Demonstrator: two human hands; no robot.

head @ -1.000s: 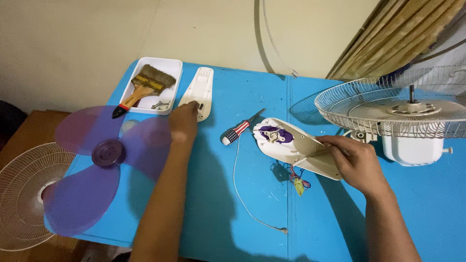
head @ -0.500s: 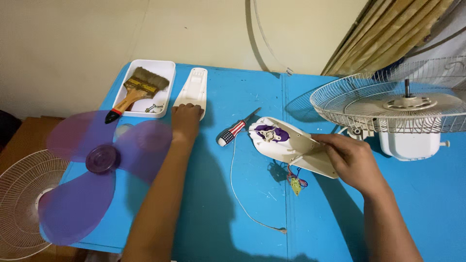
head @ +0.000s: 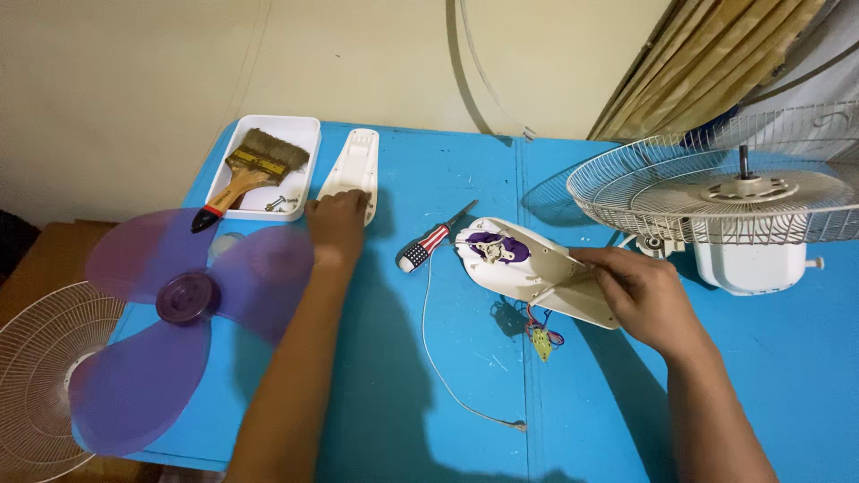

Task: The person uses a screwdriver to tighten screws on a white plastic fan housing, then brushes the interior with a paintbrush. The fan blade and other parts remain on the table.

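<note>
The white, elongated plastic fan housing with a purple part in its rounded end (head: 523, 268) lies tilted on the blue table (head: 429, 358), right of centre, its open side up. The right hand (head: 640, 300) grips its narrow end, fingers curled over the edge, holding it steady. Thin red and other coloured wires with a small yellow-green circuit piece (head: 541, 342) hang beneath it, and a thin white cord (head: 438, 358) trails toward the near edge.

The left hand (head: 337, 221) reaches to the far side and rests on the near end of a long white plastic cover panel (head: 353, 165), fingers bent over it; a full grasp cannot be told. The step in hand looks like dismantling or reassembly of the fan's casing, with the cover being fetched or set aside. Any next move would call for a firm pinch on the flat panel while the right hand keeps the housing from tipping on its wires.

Just left of the housing lies a screwdriver with a red, white and blue striped handle (head: 429, 241). A white rectangular tray (head: 300, 134) holds a wooden-handled paintbrush (head: 246, 174) and small screws. A translucent purple three-blade fan propeller (head: 174, 304) lies at the left, over a white wire grille (head: 36, 376); another wire grille on the white motor body (head: 716, 201) stands at the right. No packages, labels or signs are legible.
</note>
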